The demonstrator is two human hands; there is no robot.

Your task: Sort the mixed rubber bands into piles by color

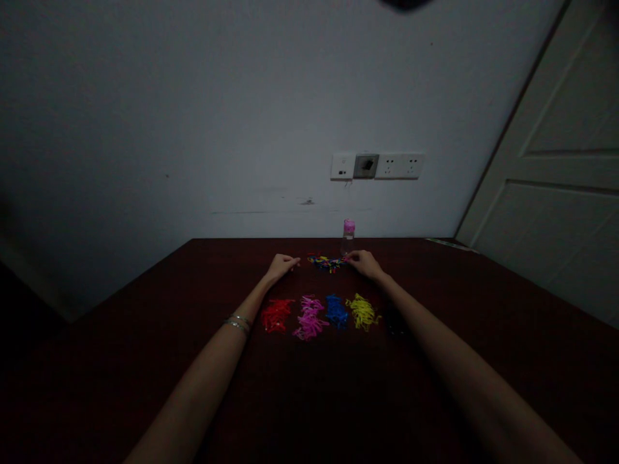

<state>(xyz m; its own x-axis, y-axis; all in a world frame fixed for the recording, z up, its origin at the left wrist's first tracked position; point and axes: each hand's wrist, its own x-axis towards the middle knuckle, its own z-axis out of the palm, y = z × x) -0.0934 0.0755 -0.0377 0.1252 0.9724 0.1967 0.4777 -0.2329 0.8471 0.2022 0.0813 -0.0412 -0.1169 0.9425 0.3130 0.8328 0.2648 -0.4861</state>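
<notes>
My left hand (282, 265) is just left of a mixed-colour pile of what look like small rubber bands (327, 263). Its thumb and fingers are pressed together, and anything between them is too small to name. At the pile's right edge, my right hand (366, 263) pinches with its fingertips touching the bands; what they grip is unclear. Nearer to me lie separate heaps of thin bands in a row: red (276, 316), pink (310, 318), blue (336, 312) and yellow (363, 312). Dark bits (396, 327) show faintly beside my right forearm.
A clear bottle with a pink cap (349, 227) stands behind the pile, near my right fingertips. The dark reddish table (159, 303) meets a pale wall with switches and sockets (399, 166). A panelled door (561, 193) is at the right. The scene is dim.
</notes>
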